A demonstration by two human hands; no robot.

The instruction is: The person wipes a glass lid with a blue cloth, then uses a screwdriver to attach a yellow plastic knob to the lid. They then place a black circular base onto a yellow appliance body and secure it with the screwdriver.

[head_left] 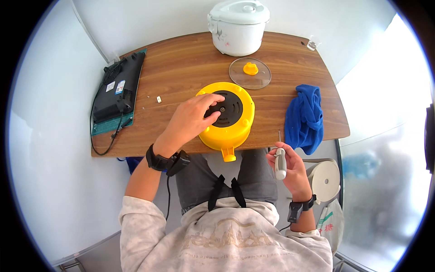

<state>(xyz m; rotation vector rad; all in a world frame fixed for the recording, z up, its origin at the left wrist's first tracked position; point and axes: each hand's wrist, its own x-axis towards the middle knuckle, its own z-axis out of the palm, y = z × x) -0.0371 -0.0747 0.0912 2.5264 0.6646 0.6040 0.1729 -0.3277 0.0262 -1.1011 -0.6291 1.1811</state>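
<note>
The left fingers (215,97), empty, curl half-spread above a yellow pot (223,137); the right fingers (288,148) wrap round a screwdriver (280,166).

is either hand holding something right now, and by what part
The right hand holds a screwdriver by its handle. The left hand, thumb and fingers apart over the black disc, shows nothing in its grasp.
</note>
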